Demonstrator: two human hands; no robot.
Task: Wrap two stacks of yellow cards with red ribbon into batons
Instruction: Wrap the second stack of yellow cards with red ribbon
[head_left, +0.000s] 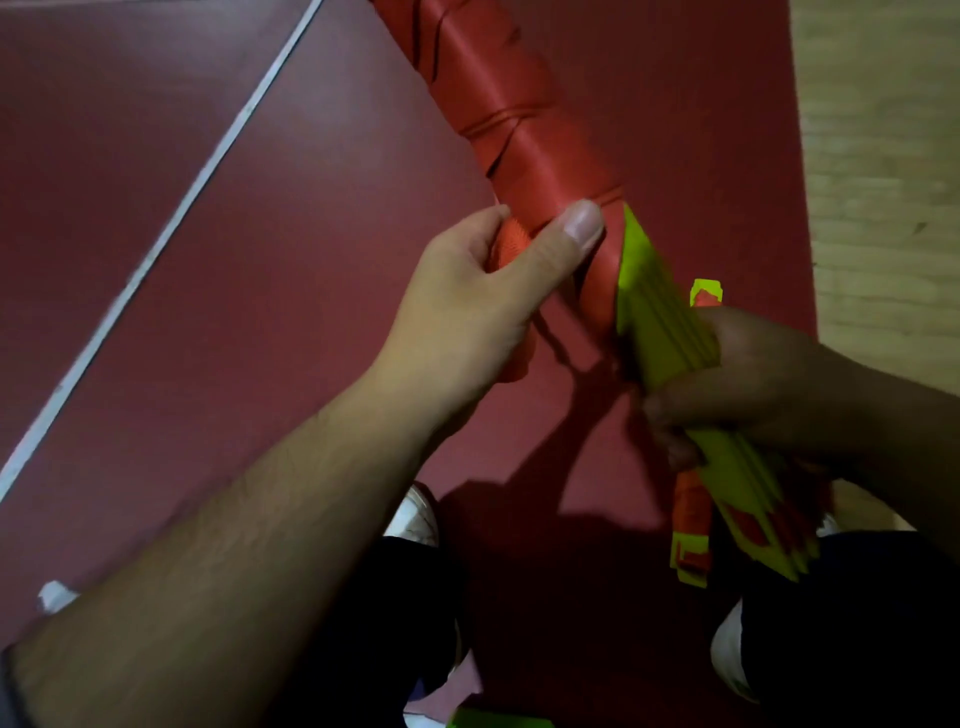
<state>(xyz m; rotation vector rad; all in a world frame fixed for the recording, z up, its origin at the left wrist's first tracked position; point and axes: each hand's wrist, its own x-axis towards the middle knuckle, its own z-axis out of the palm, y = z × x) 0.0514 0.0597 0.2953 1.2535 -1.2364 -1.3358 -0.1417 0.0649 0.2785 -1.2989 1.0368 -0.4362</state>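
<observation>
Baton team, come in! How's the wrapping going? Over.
Left hand pinches ribbon against baton. Right hand grips yellow cards. Upper part wrapped, lower end bare. Nothing blocking.

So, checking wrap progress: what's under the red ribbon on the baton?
Below the red ribbon yellow cards stick out, gripped by the right hand. Higher up the ribbon covers everything, so nothing beneath it shows.

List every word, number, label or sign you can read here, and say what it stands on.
No text can be read.
On the stack of yellow-green paper cards: red marks at the near end, too blurred to read.
On the red ribbon wrapping: no print visible.
</observation>
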